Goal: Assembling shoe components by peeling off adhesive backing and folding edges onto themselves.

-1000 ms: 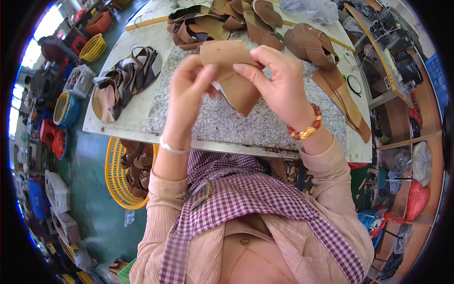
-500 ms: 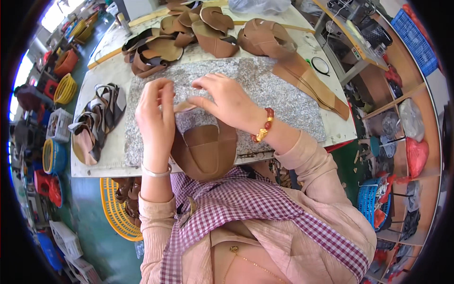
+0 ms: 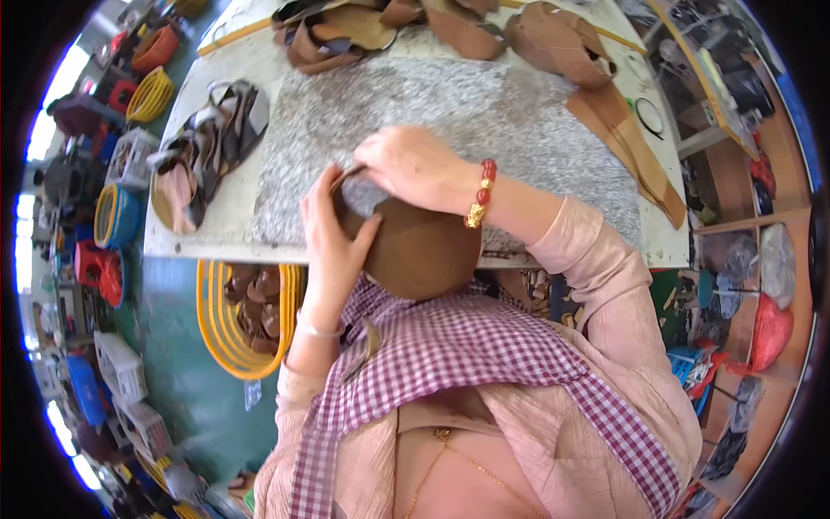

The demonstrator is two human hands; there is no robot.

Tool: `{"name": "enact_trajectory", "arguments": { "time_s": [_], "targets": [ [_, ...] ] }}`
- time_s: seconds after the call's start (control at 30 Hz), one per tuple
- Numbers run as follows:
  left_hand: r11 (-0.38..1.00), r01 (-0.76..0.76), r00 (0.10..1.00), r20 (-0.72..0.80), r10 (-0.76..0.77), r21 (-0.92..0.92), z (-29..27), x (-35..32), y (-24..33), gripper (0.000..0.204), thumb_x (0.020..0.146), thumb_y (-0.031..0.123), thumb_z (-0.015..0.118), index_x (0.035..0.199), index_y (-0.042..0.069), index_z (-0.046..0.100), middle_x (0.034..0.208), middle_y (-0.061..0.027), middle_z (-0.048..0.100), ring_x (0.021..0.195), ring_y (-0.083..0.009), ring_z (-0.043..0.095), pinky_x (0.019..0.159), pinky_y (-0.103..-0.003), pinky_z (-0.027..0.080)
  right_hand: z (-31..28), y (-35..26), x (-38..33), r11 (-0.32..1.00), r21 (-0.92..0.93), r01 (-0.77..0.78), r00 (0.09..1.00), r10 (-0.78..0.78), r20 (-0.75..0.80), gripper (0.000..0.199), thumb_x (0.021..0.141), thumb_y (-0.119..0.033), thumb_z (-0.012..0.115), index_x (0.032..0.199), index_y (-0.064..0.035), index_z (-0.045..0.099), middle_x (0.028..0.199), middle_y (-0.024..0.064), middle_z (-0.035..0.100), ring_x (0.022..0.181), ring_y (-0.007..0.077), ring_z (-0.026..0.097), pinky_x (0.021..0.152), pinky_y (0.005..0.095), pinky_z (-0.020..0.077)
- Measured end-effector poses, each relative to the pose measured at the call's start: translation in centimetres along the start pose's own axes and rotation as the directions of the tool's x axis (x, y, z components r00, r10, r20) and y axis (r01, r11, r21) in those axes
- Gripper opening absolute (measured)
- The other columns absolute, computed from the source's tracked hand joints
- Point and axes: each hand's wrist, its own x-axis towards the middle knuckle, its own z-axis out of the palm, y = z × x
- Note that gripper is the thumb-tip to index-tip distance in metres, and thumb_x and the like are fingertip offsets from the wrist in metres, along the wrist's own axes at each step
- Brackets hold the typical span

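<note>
A brown leather shoe upper [image 3: 424,246] sits at the near edge of the table, its rounded front toward me and overhanging the edge. My left hand [image 3: 337,233] grips its left side, thumb over the brown leather and fingers along the outside. My right hand [image 3: 415,166] is closed at the far end of the upper's rim, fingertips pinching the edge close to the left fingertips. Anything small between those fingertips is hidden. Under the upper lies a grey speckled board [image 3: 389,95].
More brown uppers [image 3: 562,43] lie along the back. Flat tan strips [image 3: 627,143] and a black-rimmed ring of tape [image 3: 648,117] are at right. Grey and black pieces [image 3: 212,143] line the left. A yellow basket [image 3: 207,320] with brown items stands below the table's front edge.
Both hands have come down onto the upper: the left now grips its side, the right pinches the rim. Half a second ago they were raised above its far end. The view has shifted.
</note>
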Motion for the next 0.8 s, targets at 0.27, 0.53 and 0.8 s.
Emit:
{"name": "enact_trajectory", "arguments": {
  "time_s": [0.27, 0.53, 0.8],
  "targets": [
    [0.786, 0.443, 0.876, 0.394, -0.278, -0.430, -1.1, 2.8, -1.0, 0.023, 0.082, 0.000, 0.069, 0.105, -0.001, 0.066, 0.093, -0.0076, 0.069, 0.084, -0.0144, 0.062, 0.076, -0.024, 0.050, -8.2, -0.9, -7.0, -0.192, 0.971, -0.142, 0.874, 0.436, 0.214, 0.028, 0.094, -0.028, 0.070, 0.091, -0.0002, 0.070, 0.069, 0.0045, 0.063, 0.052, 0.0112, 0.051, 0.049, 0.0237, 0.0424],
    [0.816, 0.267, 0.921, 0.384, -0.060, -0.512, 1.8, 6.4, 1.5, 0.010, 0.085, 0.002, 0.066, 0.095, 0.001, 0.070, 0.089, -0.0050, 0.069, 0.077, -0.0122, 0.059, 0.069, -0.024, 0.046, -19.3, 10.3, -7.9, -0.276, 0.843, 0.462, 0.665, 0.736, -0.123, 0.031, 0.104, -0.021, 0.054, 0.127, -0.0006, 0.060, 0.114, 0.0136, 0.069, 0.098, 0.0231, 0.068, 0.086, 0.0350, 0.0551],
    [0.954, 0.122, 0.892, 0.452, 0.016, -0.275, 3.0, 4.5, 0.9, 0.014, 0.084, 0.001, 0.067, 0.097, 0.005, 0.070, 0.095, -0.0044, 0.067, 0.077, -0.0134, 0.054, 0.070, -0.026, 0.044, -10.6, 19.1, -17.1, -0.092, 0.866, 0.492, 0.523, 0.826, -0.210, 0.020, 0.096, -0.011, 0.063, 0.110, 0.0034, 0.060, 0.095, 0.0136, 0.067, 0.089, 0.0249, 0.065, 0.093, 0.0402, 0.0517]
  ]
}}
